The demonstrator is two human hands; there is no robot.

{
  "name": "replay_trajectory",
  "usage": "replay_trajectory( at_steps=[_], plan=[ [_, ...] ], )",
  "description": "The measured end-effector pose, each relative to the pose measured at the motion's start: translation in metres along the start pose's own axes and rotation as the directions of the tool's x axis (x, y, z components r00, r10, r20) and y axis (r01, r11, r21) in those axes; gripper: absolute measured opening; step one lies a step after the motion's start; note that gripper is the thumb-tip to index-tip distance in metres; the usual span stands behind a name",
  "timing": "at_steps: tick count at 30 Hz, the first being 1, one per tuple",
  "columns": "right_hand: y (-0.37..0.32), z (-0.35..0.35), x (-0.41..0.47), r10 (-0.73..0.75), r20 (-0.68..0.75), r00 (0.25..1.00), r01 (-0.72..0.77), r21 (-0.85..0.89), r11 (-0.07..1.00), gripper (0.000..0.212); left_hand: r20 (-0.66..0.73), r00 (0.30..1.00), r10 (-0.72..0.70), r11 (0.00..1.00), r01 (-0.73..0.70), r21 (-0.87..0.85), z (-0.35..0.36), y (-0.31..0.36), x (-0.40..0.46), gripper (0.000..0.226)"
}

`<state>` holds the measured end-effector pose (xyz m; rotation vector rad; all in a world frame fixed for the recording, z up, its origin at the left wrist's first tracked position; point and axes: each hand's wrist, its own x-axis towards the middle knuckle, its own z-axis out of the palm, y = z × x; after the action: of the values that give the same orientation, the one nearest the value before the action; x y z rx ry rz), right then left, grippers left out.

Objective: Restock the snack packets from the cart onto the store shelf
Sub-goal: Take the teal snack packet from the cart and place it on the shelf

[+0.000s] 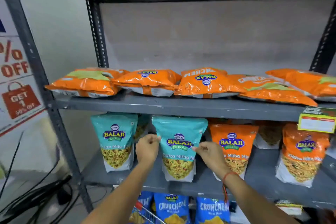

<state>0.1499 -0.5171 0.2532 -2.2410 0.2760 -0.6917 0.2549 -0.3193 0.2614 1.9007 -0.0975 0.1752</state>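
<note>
Left grip [147, 148] pinches left edge of teal pack [179, 148]; right grip [211, 152] pinches its right edge. Pack stands upright on middle shelf [205, 182], between other teal pack [116, 142] and orange pack [233, 148].

Risk: pack is tall and soft, may tip forward and fall when grips let go. Right wrist may knock orange pack.

Count: two teal in front, two orange standing in front, about five orange lying on top shelf [163, 108], two blue packs [172, 207] clearly seen below by cart [145, 212].
</note>
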Motion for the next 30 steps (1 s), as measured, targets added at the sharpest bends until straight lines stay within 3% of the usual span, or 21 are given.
replay_trajectory(
  at_steps=[6,11,14,15,16,18,20,22,26,30],
  plan=[
    [0.036,0.026,0.014,0.009,0.028,1.0,-0.01,0.03,1.0,0.054,0.054,0.998,-0.034,0.998,0.037,-0.058,0.026,-0.031,0.023,0.01],
    [0.052,0.035,0.014,0.103,0.06,0.993,-0.112,0.178,0.978,0.047,0.078,0.996,0.039,0.993,-0.03,-0.114,0.031,-0.04,0.023,0.011],
    [0.058,0.035,0.011,0.155,0.194,0.969,-0.211,0.319,0.924,0.029,0.163,0.986,0.039,0.981,-0.007,-0.195,0.03,-0.051,0.017,0.011],
    [0.061,0.036,0.008,0.174,0.279,0.944,-0.272,0.367,0.89,0.019,0.226,0.974,0.004,0.975,0.046,-0.216,0.031,-0.058,0.012,0.025],
    [0.067,0.038,0.005,0.193,0.369,0.909,-0.339,0.387,0.857,0.024,0.293,0.955,-0.033,0.972,0.098,-0.212,0.033,-0.068,0.006,0.047],
    [0.085,0.047,-0.002,0.254,0.509,0.822,-0.46,0.332,0.824,0.062,0.385,0.918,-0.092,0.979,0.153,-0.132,0.039,-0.093,-0.008,0.078],
    [0.099,0.059,-0.008,0.336,0.565,0.753,-0.538,0.236,0.809,0.093,0.421,0.898,-0.133,0.986,0.162,-0.034,0.049,-0.117,-0.021,0.085],
    [0.112,0.072,-0.013,0.348,0.592,0.727,-0.548,0.196,0.813,0.088,0.402,0.903,-0.15,0.988,0.153,0.026,0.059,-0.135,-0.028,0.088],
    [0.119,0.095,-0.015,0.329,0.572,0.751,-0.541,0.248,0.804,0.066,0.349,0.923,-0.16,0.987,0.162,0.025,0.068,-0.144,-0.025,0.09],
    [0.118,0.11,-0.007,0.316,0.545,0.777,-0.534,0.303,0.789,0.061,0.321,0.935,-0.149,0.989,0.149,0.023,0.07,-0.147,-0.013,0.074]
  ],
)
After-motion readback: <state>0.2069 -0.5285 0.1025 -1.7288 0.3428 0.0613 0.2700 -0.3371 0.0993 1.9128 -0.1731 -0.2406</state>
